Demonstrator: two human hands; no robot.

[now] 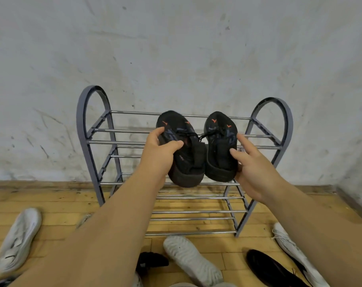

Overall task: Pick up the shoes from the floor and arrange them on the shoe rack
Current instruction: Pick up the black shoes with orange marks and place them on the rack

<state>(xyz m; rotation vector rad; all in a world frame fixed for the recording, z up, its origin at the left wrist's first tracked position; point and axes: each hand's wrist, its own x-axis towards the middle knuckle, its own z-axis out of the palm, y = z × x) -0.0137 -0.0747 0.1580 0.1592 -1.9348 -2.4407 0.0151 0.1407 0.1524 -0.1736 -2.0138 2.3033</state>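
Fingers of the left hand are curled round the outer side of the left black sneaker, with the thumb pressed on its upper; we record a full hold. On the right hand, thumb and forefinger pinch the outer edge of the right black sneaker. This is a lighter hold, and the other fingers are hidden behind the heel. Both sneakers sit at the centre of the frame, side by side, toes toward the wall, over the top tier of the grey shoe rack. We cannot tell whether the soles already bear on the chrome rods.

Risks, in our judgement:

1. The tier is open rods with gaps between them. Both heels appear to hang forward of the front rod. If released so, either sneaker may tip heel-down and drop to a lower tier or the wooden floor.
2. The laces appear to cross between the pair. Shifting one sneaker sideways could drag the other out of place.
3. The right-hand pinch is narrow, so that sneaker could rotate in the hold before it is seated.
4. Loose footwear lies along the bottom of the frame: a white shoe at lower left, a sole-up white shoe at bottom centre, and a black shoe at lower right. A misplaced step could land on one.
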